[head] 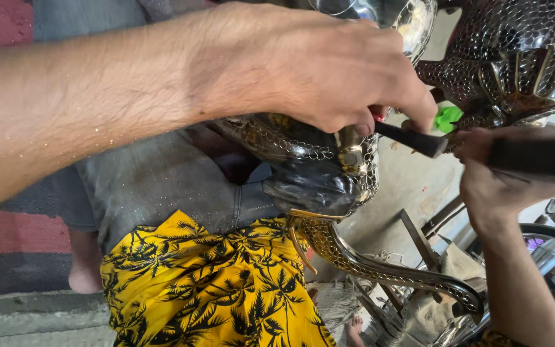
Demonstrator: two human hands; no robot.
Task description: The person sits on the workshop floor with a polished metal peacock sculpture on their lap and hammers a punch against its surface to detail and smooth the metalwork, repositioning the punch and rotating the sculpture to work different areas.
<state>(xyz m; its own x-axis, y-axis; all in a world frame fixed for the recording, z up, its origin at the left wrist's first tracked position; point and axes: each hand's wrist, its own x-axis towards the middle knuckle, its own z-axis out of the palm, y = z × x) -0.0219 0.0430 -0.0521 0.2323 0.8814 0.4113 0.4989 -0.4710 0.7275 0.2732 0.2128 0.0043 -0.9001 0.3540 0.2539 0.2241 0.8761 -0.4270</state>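
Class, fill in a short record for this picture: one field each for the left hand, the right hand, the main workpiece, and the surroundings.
Left hand: left hand grips a thin dark tool above the workpiece
Right hand: right hand holds a dark handle
Workpiece: shiny engraved metal vessel with a curved patterned spout, resting on the lap
Surroundings: yellow palm-print cloth, green scrap, second embossed metal piece
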